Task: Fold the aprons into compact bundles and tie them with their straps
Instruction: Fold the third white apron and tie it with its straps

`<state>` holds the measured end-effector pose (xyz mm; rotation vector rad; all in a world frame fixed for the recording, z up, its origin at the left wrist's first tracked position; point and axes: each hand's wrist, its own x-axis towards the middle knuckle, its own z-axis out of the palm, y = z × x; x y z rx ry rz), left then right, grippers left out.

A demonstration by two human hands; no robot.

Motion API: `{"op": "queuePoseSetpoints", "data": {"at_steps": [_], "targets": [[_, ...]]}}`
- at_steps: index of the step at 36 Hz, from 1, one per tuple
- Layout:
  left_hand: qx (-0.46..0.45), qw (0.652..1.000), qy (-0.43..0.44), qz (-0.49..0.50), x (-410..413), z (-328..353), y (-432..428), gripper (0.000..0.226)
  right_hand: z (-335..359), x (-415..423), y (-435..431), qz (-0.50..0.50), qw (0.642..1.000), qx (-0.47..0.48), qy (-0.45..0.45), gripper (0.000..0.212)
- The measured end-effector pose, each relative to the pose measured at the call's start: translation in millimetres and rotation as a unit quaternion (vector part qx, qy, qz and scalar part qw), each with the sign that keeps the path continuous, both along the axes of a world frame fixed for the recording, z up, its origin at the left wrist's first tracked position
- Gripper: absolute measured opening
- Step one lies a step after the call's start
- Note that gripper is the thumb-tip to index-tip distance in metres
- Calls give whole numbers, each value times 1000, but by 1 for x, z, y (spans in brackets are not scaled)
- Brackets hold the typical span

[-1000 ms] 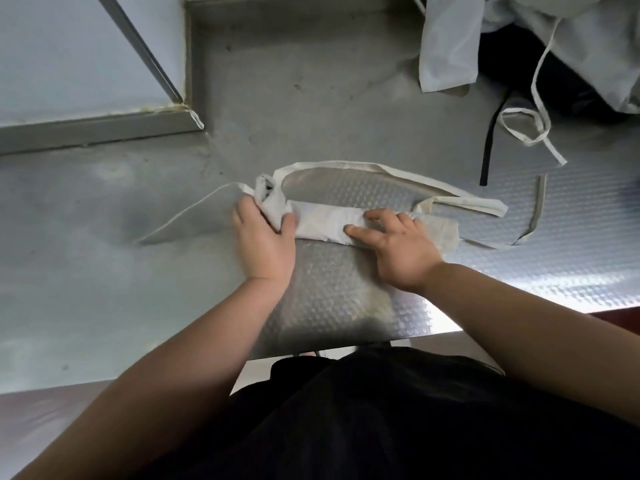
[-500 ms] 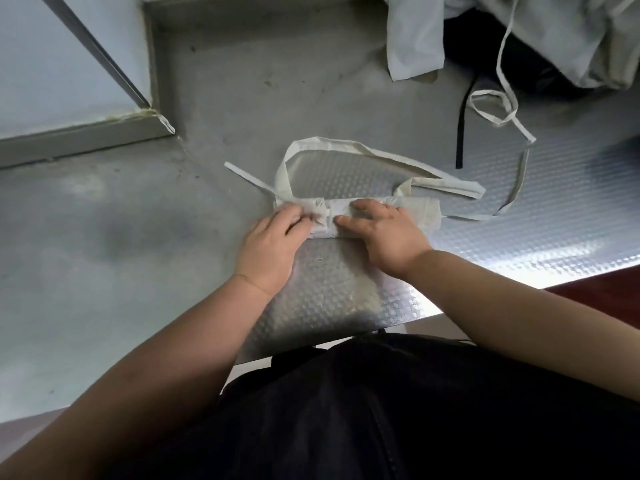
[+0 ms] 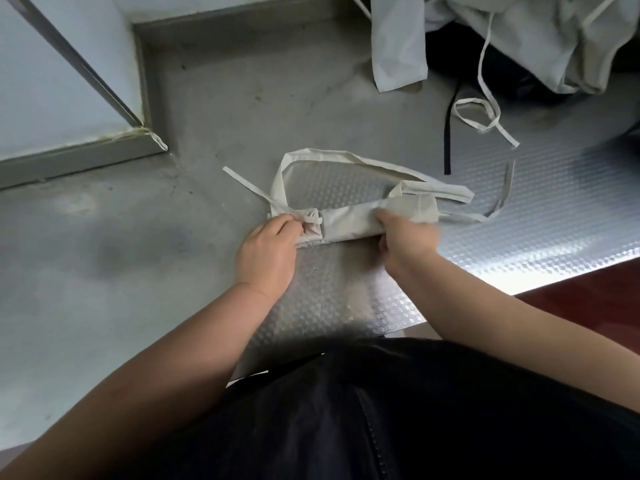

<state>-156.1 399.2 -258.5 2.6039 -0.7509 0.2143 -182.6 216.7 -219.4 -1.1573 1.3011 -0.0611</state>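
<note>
**Materials and shapes.** The apron (image 3: 349, 225) is off-white woven cloth, folded into a long, narrow, flattened roll. It lies left to right across the metal table (image 3: 561, 220), a little in from the near edge. A wide strap loop (image 3: 346, 157) of the same cloth arcs from the left end of the roll round the far side to its right end and lies flat. A thin strap (image 3: 242, 180) runs from the left end toward the far left. A second thin strap (image 3: 506, 188) trails off the right end and bends toward the far side. The table is smooth, dull grey on the left. Under the apron and to its right it is embossed with small diamonds.

**Hands.** The left hand (image 3: 268, 251) is knuckles up, its fingers curled and pinching the left end of the roll where a narrow band crosses it. The right hand (image 3: 405, 242), slightly blurred, grips the roll right of its middle, fingers over the top and thumb at the near side. The hands are apart, with a stretch of roll between them. Both forearms are bare.

**Edges and room.** The near table edge runs just behind the right forearm, with red-brown floor (image 3: 588, 296) beyond it. Smooth metal extends well to the left. At the far right lies a heap of white aprons (image 3: 540, 36), well apart from the roll, with a looped strap and a black strap (image 3: 447, 147) hanging toward it.
</note>
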Motion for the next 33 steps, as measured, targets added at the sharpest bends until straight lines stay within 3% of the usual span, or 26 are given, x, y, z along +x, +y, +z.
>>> {"op": "queuePoseSetpoints", "data": {"at_steps": [2,3,5,7,9,13,16,17,19,23,27,30,33], "targets": [[2,1000,24,6,-1,4,-1,27,-8,-2,2,110,976,-187,-13,29],[3,999,30,9,-2,5,-2,29,-11,-4,5,185,941,-283,-34,29],[-3,999,32,14,-3,8,-3,32,-17,-8,10,352,814,-455,-73,25],[-3,1000,21,8,-4,10,-3,36,-23,-11,11,467,685,-555,-71,26],[15,1000,-11,-11,-3,7,-2,37,-27,-11,12,514,612,-598,-56,34],[46,999,1,-18,-4,3,-3,35,-21,-5,16,583,525,-620,3,43],[75,997,20,-14,-9,10,-12,37,-5,-8,17,661,480,-575,40,73],[77,997,22,-17,-9,12,-13,39,-4,-9,15,664,480,-572,32,83],[64,997,45,-19,-7,14,-15,42,-4,-10,13,667,487,-564,11,79],[2,986,163,-25,-3,20,-16,43,-17,-9,7,666,558,-492,-53,57],[-93,967,238,13,0,22,-20,22,-6,-2,9,651,641,-392,-106,36],[-163,942,287,63,2,23,-23,20,8,6,5,646,705,-278,-93,48],[-175,936,292,86,5,23,-29,9,14,14,6,644,735,-197,-81,25]]}}
